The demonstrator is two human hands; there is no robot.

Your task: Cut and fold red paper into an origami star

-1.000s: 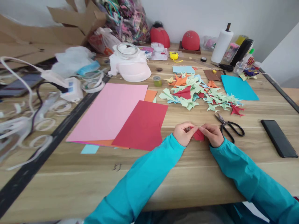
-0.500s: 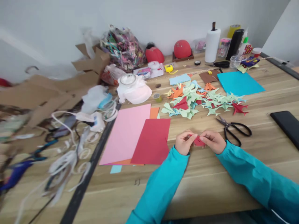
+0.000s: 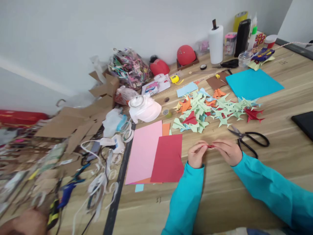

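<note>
A small folded piece of red paper (image 3: 210, 146) is pinched between both hands above the wooden table (image 3: 215, 195). My left hand (image 3: 197, 153) grips its left end with thumb and fingers. On its right end, my right hand (image 3: 228, 150) is closed in the same way. The paper shows almost edge-on, and the fingers cover much of it. Black-handled scissors (image 3: 253, 137) lie partly open by my right wrist. Beyond the hands is a pile of folded paper shapes (image 3: 200, 106), mostly pale green, with some red and orange. Red paper (image 3: 167, 158) lies left of my left hand.
Pink paper (image 3: 144, 151) overlaps the red sheet. A blue sheet (image 3: 254, 83) lies at the back right, a black phone (image 3: 304, 124) at the right edge. A glue gun (image 3: 114, 143), cords and cardboard (image 3: 66, 122) crowd the left. Another person's hand (image 3: 29, 223) shows at lower left.
The red paper, earlier seen broad and flat, now shows as a thin edge between my fingers. The view has swung left, and another person's hand has come into view at lower left.
</note>
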